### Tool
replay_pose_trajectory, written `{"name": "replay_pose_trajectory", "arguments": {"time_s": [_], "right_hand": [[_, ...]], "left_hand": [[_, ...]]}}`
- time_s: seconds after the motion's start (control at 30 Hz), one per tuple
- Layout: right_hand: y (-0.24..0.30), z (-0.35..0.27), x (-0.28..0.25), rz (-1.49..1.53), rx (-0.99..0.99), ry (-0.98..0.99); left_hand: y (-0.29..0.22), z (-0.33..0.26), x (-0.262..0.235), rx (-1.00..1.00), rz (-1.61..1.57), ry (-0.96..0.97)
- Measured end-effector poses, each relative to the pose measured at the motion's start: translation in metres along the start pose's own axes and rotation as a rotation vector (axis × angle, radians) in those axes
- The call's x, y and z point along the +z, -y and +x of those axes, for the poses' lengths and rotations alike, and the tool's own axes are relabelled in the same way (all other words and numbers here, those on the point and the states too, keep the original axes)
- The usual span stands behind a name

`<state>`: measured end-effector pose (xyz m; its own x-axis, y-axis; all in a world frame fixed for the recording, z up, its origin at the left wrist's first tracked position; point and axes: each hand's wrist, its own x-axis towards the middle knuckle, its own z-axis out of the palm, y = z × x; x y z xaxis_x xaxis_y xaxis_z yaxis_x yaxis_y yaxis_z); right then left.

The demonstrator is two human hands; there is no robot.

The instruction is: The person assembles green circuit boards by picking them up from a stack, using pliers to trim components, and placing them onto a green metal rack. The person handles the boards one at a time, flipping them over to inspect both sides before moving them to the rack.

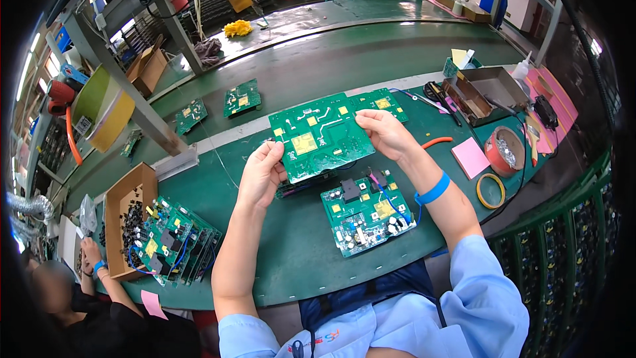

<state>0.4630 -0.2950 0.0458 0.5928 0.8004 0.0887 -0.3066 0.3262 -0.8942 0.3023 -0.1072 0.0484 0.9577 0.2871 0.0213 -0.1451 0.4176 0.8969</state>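
Between my two hands a green circuit board [331, 149] is held up over the bench, its flat side with yellow patches facing me. My left hand [264, 169] pinches its left edge, thumb on top. At the upper right corner my right hand [387, 134] grips it the same way; a blue band circles that wrist. Below the right forearm lies a populated board [354, 225] with black parts, capacitors and a blue wire. Part of another board [381, 103] shows behind the held one, and dark parts under it are mostly hidden.
To the left are stacked boards [175, 242] and a cardboard box [114, 238] of small black parts. Several boards sit on the belt [278, 69] beyond. At right stand a metal tray [493, 83], a red tub [498, 152] and a yellow tape roll [490, 191]. A co-worker [99, 278] sits at lower left.
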Motion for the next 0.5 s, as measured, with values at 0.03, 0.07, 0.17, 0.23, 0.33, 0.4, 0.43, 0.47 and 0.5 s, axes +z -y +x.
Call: {"name": "replay_pose_trajectory", "arguments": {"time_s": [0.03,0.07,0.17,0.23,0.33,0.4,0.43,0.47,0.5], "right_hand": [[0.0,-0.001,-0.001,-0.002,-0.002,-0.002],[0.001,-0.002,0.0,-0.004,0.005,-0.002],[0.004,-0.004,0.002,-0.012,0.022,-0.001],[0.005,-0.004,0.003,-0.023,0.023,0.002],[0.002,-0.003,-0.001,-0.039,0.022,-0.009],[0.003,-0.003,0.001,-0.047,0.028,-0.03],[0.003,-0.003,0.002,-0.05,0.031,-0.041],[0.003,-0.003,0.002,-0.05,0.035,-0.029],[0.003,-0.003,0.002,-0.049,0.04,-0.019]], "left_hand": [[0.001,0.001,-0.002,-0.002,0.003,0.01],[0.001,0.001,-0.003,-0.003,0.005,0.019],[-0.003,-0.002,0.001,0.024,0.033,0.061],[-0.007,-0.004,0.008,-0.003,0.086,0.024],[-0.008,-0.005,0.013,-0.01,0.129,0.004],[-0.009,-0.006,0.012,-0.009,0.138,0.01],[-0.009,-0.005,0.011,-0.012,0.141,0.018],[-0.009,-0.005,0.01,-0.015,0.143,0.026],[-0.01,-0.006,0.009,-0.025,0.153,0.044]]}}
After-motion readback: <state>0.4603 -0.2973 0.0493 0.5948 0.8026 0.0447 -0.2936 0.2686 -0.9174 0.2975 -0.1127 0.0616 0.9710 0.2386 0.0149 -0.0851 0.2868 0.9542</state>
